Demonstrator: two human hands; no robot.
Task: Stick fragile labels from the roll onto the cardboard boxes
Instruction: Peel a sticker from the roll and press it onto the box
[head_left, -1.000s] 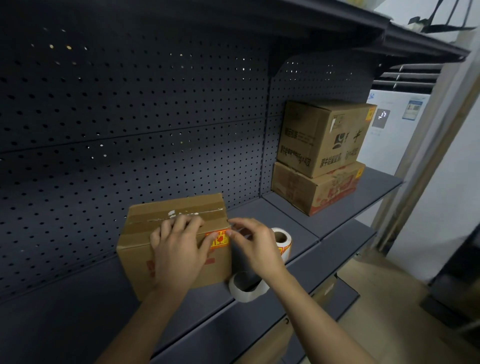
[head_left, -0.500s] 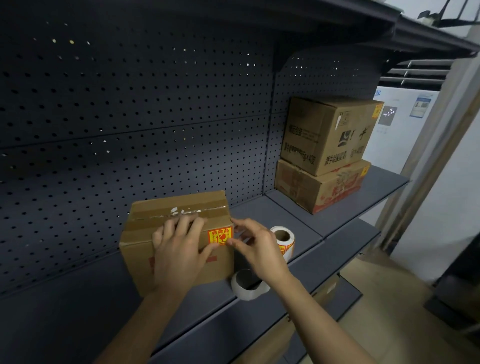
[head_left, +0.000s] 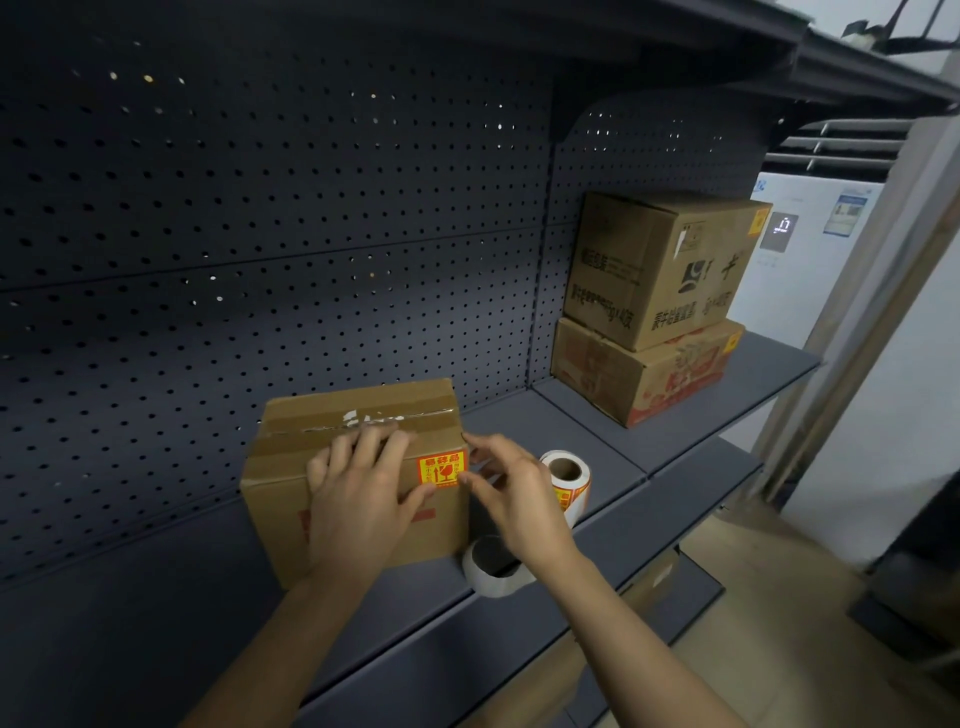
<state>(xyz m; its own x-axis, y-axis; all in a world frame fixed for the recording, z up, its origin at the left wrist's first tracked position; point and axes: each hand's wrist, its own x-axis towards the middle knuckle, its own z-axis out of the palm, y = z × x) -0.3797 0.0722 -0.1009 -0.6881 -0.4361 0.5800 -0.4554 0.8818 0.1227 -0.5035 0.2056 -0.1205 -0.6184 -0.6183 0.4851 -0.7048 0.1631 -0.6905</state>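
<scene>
Left hand flat on box

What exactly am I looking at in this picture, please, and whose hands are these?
There is no machine here. A person wears a camera on the head, so this single picture looks forward and down at their own two bare hands. The left hand lies flat on the front of a cardboard box that stands on a dark metal shelf. A red and yellow fragile label is stuck near the box's upper right corner, and the fingertips of the right hand are at its edge. Neither hand grips anything. Beside the box sit the roll of labels and a loop of white paper. Farther right, two more boxes are stacked.
</scene>
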